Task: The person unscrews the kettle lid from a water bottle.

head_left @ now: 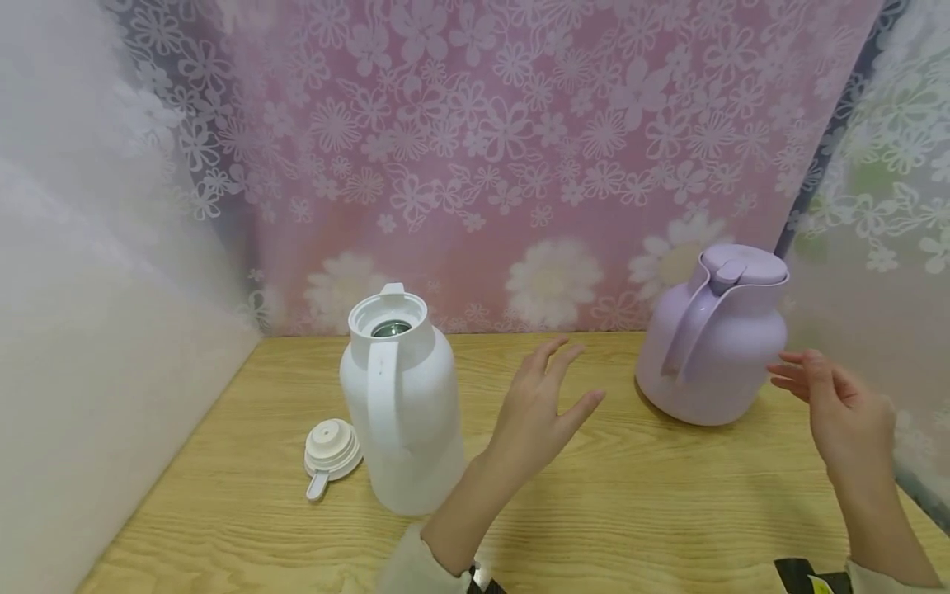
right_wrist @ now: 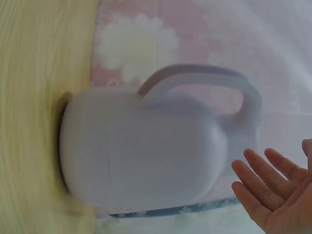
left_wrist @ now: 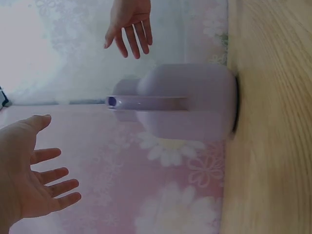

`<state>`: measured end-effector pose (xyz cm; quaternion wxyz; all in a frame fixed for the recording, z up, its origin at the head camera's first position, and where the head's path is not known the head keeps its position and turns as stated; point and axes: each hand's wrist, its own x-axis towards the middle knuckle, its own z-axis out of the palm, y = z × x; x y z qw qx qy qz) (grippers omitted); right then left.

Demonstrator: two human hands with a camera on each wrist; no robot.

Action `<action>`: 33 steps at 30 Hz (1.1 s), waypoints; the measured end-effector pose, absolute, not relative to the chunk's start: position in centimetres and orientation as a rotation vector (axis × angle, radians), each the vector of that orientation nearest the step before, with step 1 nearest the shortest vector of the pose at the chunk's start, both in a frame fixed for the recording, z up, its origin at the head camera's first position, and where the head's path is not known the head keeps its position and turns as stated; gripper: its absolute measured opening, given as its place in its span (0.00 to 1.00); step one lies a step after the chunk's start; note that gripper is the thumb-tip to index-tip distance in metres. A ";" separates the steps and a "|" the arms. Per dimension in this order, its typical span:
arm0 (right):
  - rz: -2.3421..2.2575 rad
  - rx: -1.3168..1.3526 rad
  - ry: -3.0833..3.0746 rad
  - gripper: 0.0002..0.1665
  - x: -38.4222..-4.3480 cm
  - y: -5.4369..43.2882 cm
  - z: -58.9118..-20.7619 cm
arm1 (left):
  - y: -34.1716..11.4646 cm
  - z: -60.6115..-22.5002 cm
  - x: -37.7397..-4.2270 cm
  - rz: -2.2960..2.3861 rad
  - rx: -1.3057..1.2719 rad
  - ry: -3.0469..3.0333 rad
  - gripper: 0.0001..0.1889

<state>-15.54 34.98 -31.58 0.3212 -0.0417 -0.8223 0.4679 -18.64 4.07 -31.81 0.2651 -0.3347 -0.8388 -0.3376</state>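
A lilac thermos jug [head_left: 731,355] with its lid on stands upright at the back right of the table, its handle toward me. My right hand [head_left: 853,412] is in the air just right of the jug, fingers extended toward it. To the jug's left my left hand [head_left: 538,404] hovers with spread fingers, holding nothing. Both hands look apart from the jug in the left wrist view. Left of my left forearm stands a white thermos jug [head_left: 416,421], its mouth uncovered and its inner liner showing. Beside its base lies a white stopper lid [head_left: 331,450] with a small tab.
The wooden table [head_left: 594,511] meets a pink floral curtain [head_left: 475,165] at the back. A pale wall [head_left: 111,330] bounds the left side, and a flowered translucent sheet [head_left: 876,272] hangs on the right.
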 end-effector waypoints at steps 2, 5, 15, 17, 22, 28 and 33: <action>1.158 -0.203 -2.202 0.23 -15.8 35.5 -31.9 | 4.9 -32.5 -19.6 -0.952 -0.898 -2.309 0.27; 1.069 -0.327 -2.257 0.27 -16.6 36.4 -32.5 | 6.3 -33.4 -21.1 -1.003 -0.900 -2.351 0.28; 1.095 -0.261 -2.346 0.39 -19.5 37.7 -34.6 | 11.1 -34.8 -26.5 -1.429 -0.874 -2.403 0.28; 1.093 -0.244 -2.342 0.42 -20.0 37.9 -34.9 | 12.0 -34.9 -27.5 -1.496 -0.865 -2.402 0.28; 1.143 -0.224 -2.311 0.45 -20.7 38.3 -35.6 | 14.1 -35.3 -30.0 -1.595 -0.904 -2.389 0.29; 1.237 -0.185 -2.304 0.48 -21.4 38.0 -36.1 | 16.3 -35.9 -32.2 -1.598 -0.952 -2.441 0.31; 1.228 -0.147 -2.276 0.49 -21.9 37.9 -36.1 | 17.5 -36.6 -33.4 -1.694 -1.050 -2.463 0.34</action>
